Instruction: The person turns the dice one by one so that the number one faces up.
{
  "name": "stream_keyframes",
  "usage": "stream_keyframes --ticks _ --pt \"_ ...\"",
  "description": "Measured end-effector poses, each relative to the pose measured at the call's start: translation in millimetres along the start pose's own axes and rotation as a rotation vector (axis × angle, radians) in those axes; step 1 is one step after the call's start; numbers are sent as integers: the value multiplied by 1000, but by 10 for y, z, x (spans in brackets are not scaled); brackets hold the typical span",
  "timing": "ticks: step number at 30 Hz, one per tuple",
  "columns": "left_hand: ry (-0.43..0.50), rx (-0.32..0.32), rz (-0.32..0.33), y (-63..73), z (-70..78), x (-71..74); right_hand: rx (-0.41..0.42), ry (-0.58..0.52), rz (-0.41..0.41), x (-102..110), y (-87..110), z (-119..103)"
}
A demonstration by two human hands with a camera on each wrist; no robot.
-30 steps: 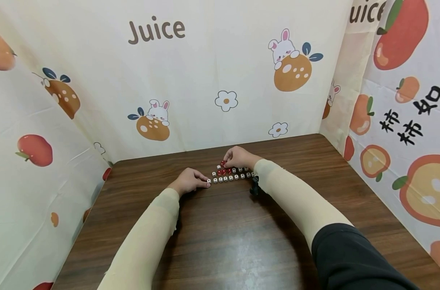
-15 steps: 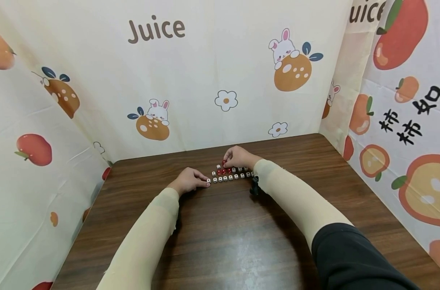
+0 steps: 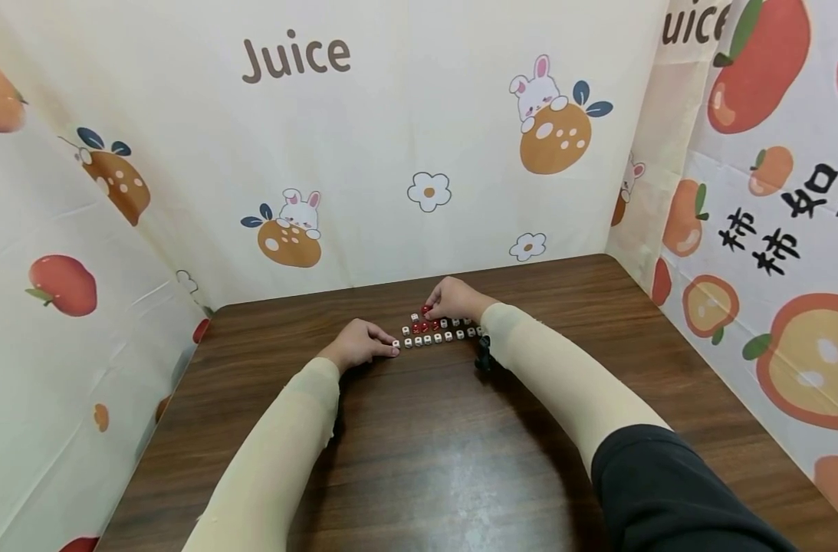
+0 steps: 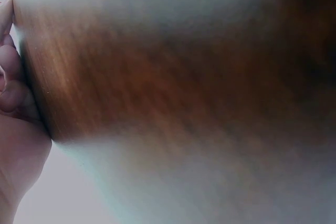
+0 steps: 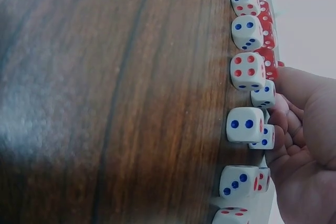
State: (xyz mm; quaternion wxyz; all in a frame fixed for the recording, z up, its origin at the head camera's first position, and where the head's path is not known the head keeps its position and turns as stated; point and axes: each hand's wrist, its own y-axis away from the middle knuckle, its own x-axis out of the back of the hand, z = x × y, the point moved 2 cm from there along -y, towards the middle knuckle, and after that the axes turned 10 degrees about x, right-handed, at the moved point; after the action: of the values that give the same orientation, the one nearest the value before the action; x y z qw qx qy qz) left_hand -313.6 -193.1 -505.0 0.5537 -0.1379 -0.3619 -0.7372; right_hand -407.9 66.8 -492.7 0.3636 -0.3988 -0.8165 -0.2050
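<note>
In the head view, dice lie in rows near the table's back. My left hand (image 3: pixel 356 345) pinches a white die (image 3: pixel 395 344) at the left end of the front row. Behind the rows, my right hand (image 3: pixel 455 299) holds a red die (image 3: pixel 426 310) between thumb and fingers. A white die (image 3: pixel 415 317) sits just left of it. Red dice (image 3: pixel 425 326) lie in the middle row, with white ones at both sides. The right wrist view shows the white front row (image 5: pixel 248 71) close up, red dice (image 5: pixel 268 65) behind it, and my other fingers curled.
The brown wooden table (image 3: pixel 419 445) reaches toward me. A printed cloth wall (image 3: pixel 391 238) rises along its back edge, and another (image 3: pixel 770 307) stands at the right. A small black device (image 3: pixel 484 354) sits under my right wrist, close to the front row's right end.
</note>
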Motion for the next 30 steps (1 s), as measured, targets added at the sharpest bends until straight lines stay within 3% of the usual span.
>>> stream_keyframes --ticks 8,18,30 --pt "-4 3 5 -2 -56 26 19 3 -9 -34 -32 3" --pt "4 -2 -3 -23 -24 5 -4 -6 -1 -8 2 43" --pt "-7 -5 9 -5 -14 -3 -20 -170 101 133 111 235"
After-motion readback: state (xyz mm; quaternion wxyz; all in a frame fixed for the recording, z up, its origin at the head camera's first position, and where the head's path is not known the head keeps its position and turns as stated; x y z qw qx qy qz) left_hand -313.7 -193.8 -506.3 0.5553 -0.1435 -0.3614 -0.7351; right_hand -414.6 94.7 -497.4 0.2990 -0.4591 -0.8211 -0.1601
